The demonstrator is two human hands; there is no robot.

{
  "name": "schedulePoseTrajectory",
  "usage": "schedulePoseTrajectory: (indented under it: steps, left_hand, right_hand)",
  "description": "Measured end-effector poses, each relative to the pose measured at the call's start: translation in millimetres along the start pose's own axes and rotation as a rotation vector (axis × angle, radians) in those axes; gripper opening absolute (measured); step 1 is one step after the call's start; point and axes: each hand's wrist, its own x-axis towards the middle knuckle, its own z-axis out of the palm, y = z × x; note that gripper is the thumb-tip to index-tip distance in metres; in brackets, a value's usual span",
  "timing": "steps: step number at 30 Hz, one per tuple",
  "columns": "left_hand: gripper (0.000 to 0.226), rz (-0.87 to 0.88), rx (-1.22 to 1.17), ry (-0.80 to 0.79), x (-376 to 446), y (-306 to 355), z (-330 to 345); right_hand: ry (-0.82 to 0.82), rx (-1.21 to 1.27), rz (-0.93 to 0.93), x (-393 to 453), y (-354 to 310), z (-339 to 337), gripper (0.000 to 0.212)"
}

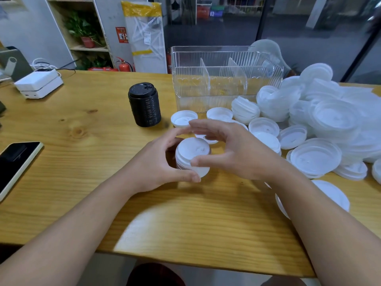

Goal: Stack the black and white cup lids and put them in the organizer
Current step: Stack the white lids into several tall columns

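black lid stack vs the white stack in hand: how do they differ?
Colour: the black stack is black, the white stack white.
Height: the black stack is clearly taller, with many more lids; the white stack is short.
Support: the black stack stands alone on the table; the left hand grips the white stack, with the right hand touching it.
Shared: both sit outside the organizer.

A: Where do things sit around the organizer (224, 79)?
B: Stacked lids (144, 104) left of it; loose lids (309, 120) right and before it; a phone (16, 164) far left, nearer the tabletop (82, 124) edge.
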Motion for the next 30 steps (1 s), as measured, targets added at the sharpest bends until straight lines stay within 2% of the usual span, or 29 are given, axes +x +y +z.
schedulePoseTrajectory:
  steps: [2,4,5,11,17,19,24,30]
  left_hand:
    - [0.104,0.021,0.013,0.012,-1.3,2.5,2.4]
    - [0.084,0.058,0.005,0.018,-2.2,4.3,6.6]
    - [0.075,0.064,0.004,0.023,-2.7,4.8,7.8]
    - [0.056,0.073,0.036,0.022,-2.5,4.9,5.7]
    - [0.058,0.065,0.053,0.033,-3.1,3.9,3.5]
    - [0.057,0.067,0.046,0.027,-3.5,4.8,2.8]
    - [0.062,0.041,0.032,0.027,-3.8,5.8,2.9]
    - [0.074,0.003,0.002,0.041,-4.0,5.5,3.7]
  right_hand:
    - [0.139,-0.022,0.018,4.3,3.9,-4.4,0.05]
    - [0.281,-0.149,0.053,6.7,10.7,-7.3,0.031]
    - [0.306,-0.224,0.075,7.4,14.3,-6.6,0.028]
    - [0.192,-0.449,0.114,9.8,21.5,9.8,0.048]
    - [0.144,-0.623,0.084,12.9,27.1,13.7,0.038]
    - [0.182,-0.536,0.08,11.7,27.3,11.8,0.031]
    - [0.351,-0.121,0.067,8.5,16.2,-3.5,0.009]
    - [0.489,0.299,0.116,8.1,11.1,-18.5,0.022]
